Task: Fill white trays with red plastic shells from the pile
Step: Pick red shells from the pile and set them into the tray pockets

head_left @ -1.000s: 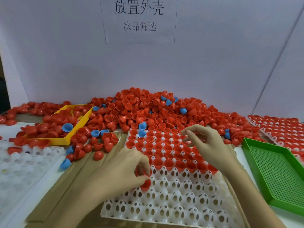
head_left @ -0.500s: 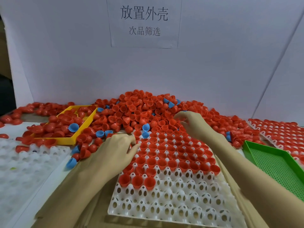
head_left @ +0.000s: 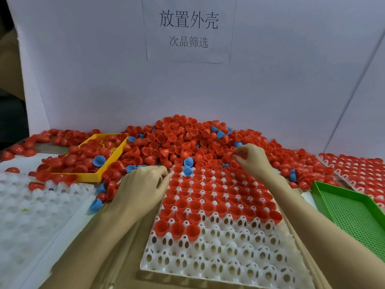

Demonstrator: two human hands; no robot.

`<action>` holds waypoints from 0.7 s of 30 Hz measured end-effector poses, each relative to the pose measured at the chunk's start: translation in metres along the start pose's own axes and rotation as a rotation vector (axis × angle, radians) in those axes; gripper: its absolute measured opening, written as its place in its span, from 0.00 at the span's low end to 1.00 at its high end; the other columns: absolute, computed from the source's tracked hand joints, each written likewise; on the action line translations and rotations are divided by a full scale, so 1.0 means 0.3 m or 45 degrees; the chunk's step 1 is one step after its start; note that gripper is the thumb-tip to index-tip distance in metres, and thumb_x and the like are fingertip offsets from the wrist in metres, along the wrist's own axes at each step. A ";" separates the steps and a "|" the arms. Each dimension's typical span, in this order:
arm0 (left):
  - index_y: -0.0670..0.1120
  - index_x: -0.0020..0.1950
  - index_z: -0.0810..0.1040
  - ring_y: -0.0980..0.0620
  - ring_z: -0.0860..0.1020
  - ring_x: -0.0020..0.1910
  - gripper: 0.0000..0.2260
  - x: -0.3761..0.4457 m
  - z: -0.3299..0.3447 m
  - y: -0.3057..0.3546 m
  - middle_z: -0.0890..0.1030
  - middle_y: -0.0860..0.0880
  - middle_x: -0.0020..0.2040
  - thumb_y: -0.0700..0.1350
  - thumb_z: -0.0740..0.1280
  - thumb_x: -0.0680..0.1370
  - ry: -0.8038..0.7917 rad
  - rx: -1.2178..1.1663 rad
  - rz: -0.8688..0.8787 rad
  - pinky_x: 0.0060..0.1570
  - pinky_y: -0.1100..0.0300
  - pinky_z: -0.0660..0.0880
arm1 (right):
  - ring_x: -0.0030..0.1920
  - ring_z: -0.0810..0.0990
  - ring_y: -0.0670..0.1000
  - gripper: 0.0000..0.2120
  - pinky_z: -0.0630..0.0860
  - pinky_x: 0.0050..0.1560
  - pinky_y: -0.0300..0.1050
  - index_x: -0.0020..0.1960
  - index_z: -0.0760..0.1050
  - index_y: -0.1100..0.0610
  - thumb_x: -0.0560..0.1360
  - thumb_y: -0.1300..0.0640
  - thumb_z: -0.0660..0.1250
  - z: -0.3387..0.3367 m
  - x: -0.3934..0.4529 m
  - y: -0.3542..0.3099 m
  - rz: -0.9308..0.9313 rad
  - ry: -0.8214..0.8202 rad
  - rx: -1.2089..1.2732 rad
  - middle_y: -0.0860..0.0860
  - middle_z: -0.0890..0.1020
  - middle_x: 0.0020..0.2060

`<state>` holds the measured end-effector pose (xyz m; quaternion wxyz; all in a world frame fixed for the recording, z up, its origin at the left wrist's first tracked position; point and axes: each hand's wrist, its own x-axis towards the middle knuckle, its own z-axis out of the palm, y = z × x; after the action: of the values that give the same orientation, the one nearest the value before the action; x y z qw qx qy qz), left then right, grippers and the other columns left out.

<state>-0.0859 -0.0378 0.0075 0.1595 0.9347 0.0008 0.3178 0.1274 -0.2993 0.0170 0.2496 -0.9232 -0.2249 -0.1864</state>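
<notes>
Red plastic shells [head_left: 187, 140] piled behind my white tray [head_left: 218, 247], far rows filled | light, stiff, slick cups; I'd pinch the rim | right hand [head_left: 253, 161] pinches one at the pile's edge | left hand [head_left: 143, 186] fingers straight, resting by the tray's corner | paper sign [head_left: 188, 28]: 放置外壳, 次品筛选

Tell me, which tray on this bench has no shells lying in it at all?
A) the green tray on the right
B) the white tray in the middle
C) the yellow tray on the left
A: the green tray shows only its bare perforated floor, while the yellow tray holds red shells and a blue one, and the far rows of the white tray are filled with red shells.
</notes>
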 end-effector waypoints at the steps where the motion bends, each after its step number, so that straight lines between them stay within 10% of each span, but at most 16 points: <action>1: 0.48 0.44 0.82 0.57 0.75 0.32 0.10 0.000 0.004 0.001 0.78 0.56 0.34 0.50 0.67 0.82 0.007 -0.018 0.010 0.31 0.60 0.74 | 0.53 0.83 0.52 0.09 0.78 0.57 0.42 0.58 0.85 0.59 0.78 0.60 0.73 -0.022 -0.018 -0.009 -0.010 0.003 0.065 0.54 0.85 0.53; 12: 0.61 0.60 0.76 0.58 0.82 0.51 0.12 -0.053 0.030 0.214 0.78 0.61 0.55 0.61 0.69 0.78 -0.151 -0.706 0.103 0.46 0.64 0.80 | 0.47 0.83 0.46 0.05 0.81 0.47 0.37 0.51 0.85 0.48 0.75 0.51 0.76 -0.146 -0.394 -0.203 -0.192 -0.117 0.551 0.43 0.83 0.46; 21: 0.53 0.45 0.86 0.59 0.84 0.46 0.13 -0.050 0.043 0.204 0.82 0.60 0.48 0.34 0.74 0.75 0.036 -0.797 -0.185 0.47 0.69 0.80 | 0.43 0.78 0.46 0.06 0.77 0.46 0.36 0.55 0.83 0.52 0.79 0.55 0.72 -0.124 -0.449 -0.266 -0.476 -0.099 0.426 0.44 0.78 0.45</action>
<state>-0.0963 -0.1011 0.0072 0.4615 0.8332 -0.0280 0.3034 -0.0336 -0.3012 0.0157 0.3512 -0.8180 -0.4289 -0.1538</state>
